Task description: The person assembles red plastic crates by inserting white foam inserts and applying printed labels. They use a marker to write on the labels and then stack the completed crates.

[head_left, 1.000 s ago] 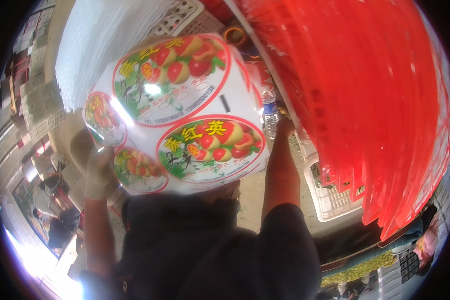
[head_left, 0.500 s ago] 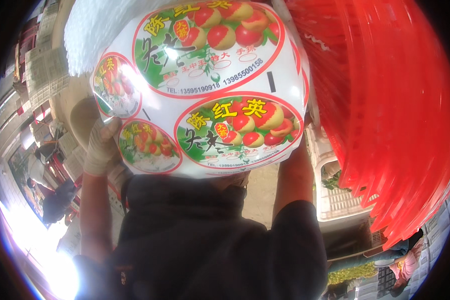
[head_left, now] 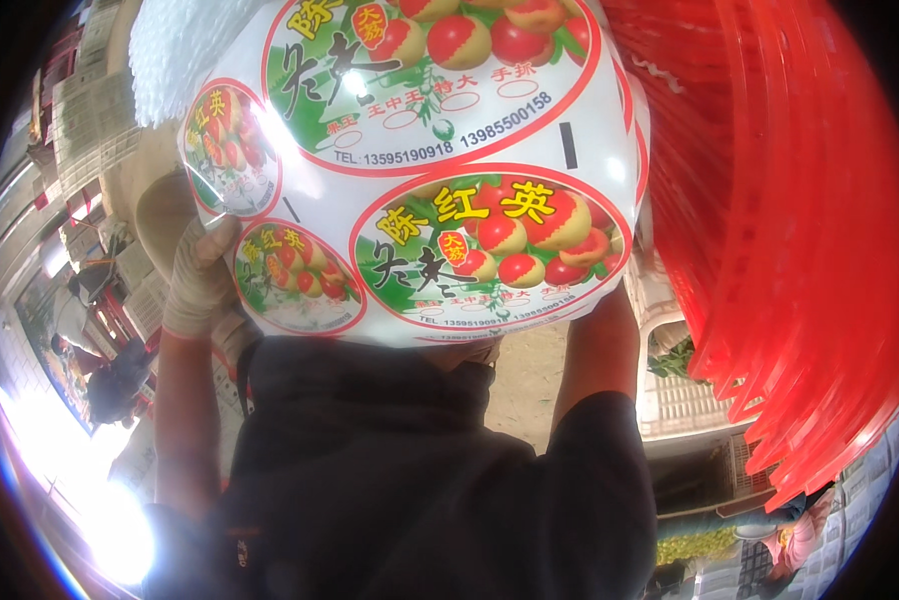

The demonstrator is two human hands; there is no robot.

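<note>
A large, bulging piece of printed plastic film (head_left: 310, 190), white and glossy, stands raised in front of my chest. Red-rimmed ovals with pictures of red and cream fruit cover it. At its left edge my left hand (head_left: 206, 255), in a pale glove, is closed with the thumb pressed against the film. My right forearm (head_left: 598, 350) reaches up behind the lower right side of the film, which hides that hand's fingers. Whether the film is a roll or a folded bundle cannot be made out.
Red plastic strips (head_left: 790, 220) hang in a thick bunch at the right. White foam netting (head_left: 175, 60) lies at the upper left. Below the red strips stands a pale plastic crate (head_left: 685, 405) with green leaves. Other people and stacked crates appear along both rims.
The printed film has moved slightly up and to the right, and looks a little larger. Both of my arms have risen a bit with it.
</note>
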